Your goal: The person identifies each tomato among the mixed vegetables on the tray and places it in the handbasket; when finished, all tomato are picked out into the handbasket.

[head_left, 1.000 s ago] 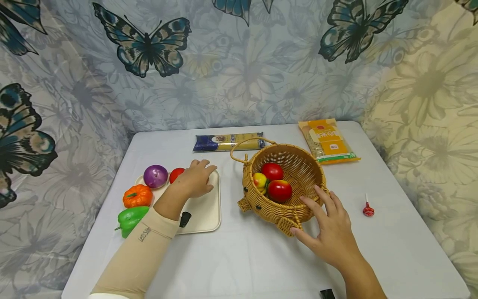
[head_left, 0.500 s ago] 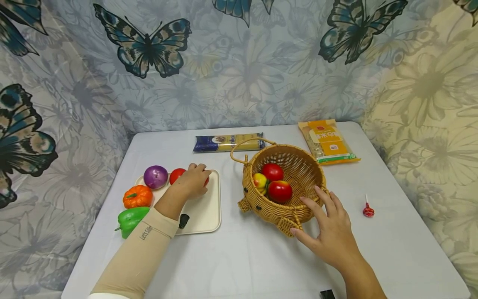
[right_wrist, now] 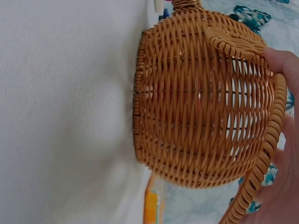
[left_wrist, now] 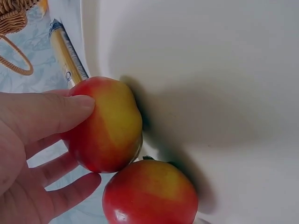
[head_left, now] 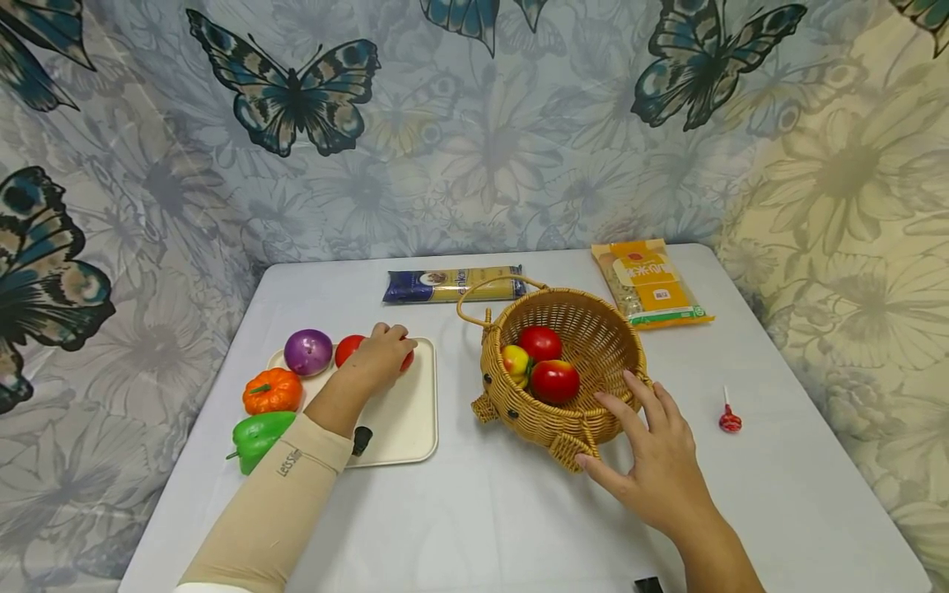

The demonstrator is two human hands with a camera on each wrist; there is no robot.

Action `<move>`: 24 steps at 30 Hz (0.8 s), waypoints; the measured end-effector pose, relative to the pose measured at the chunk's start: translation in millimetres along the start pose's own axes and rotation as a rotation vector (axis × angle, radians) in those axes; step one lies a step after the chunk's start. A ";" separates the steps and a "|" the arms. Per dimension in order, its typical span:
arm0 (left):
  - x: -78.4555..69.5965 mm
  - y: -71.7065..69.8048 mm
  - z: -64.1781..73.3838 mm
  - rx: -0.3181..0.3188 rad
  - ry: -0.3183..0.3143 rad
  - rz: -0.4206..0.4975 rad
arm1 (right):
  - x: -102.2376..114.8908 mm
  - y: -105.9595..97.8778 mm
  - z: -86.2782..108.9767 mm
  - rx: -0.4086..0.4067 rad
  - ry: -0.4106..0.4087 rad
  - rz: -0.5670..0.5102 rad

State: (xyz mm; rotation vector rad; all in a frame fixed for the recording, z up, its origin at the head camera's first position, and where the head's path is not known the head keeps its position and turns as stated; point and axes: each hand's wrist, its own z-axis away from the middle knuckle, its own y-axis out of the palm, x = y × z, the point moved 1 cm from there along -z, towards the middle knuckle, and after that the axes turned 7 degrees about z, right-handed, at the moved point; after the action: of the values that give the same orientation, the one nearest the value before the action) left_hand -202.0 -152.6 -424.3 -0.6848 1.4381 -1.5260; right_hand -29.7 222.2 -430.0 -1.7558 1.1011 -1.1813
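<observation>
My left hand [head_left: 374, 362] reaches over the cream tray [head_left: 415, 436]. Between its thumb and fingers it pinches a red-and-yellow tomato [left_wrist: 110, 126], mostly hidden under the hand in the head view. A second tomato [left_wrist: 152, 196] lies right beside it, with a bit of green leaf showing. On the basket's near right side, my right hand [head_left: 660, 465] holds the rim, its thumb outside by a woven ear and its fingers over the edge. The wicker basket [head_left: 549, 424] stands on the table, tilted toward me, with two red tomatoes [head_left: 556, 381] and a yellow-red one [head_left: 515, 364] inside.
Along the tray's left side are a purple onion [head_left: 308, 352], an orange pumpkin [head_left: 273, 391] and a green pepper [head_left: 259, 436]. Behind the basket lie a pasta packet [head_left: 452, 284] and a yellow grain bag [head_left: 652, 284]. A red lollipop [head_left: 730, 420] rests at the right.
My left hand's fingers have come down and closed around the tomato on the tray. The right hand and the basket have stayed in place.
</observation>
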 end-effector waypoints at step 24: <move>-6.9 -10.6 8.4 -0.047 0.047 0.070 | 1.7 -0.3 0.0 0.003 0.010 0.010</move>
State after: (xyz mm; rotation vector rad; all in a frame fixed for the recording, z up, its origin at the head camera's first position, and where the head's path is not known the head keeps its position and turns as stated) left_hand -194.1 -151.3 -411.4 -0.6232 1.5216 -1.4672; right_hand -29.3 220.8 -429.2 -1.7417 1.1120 -1.1862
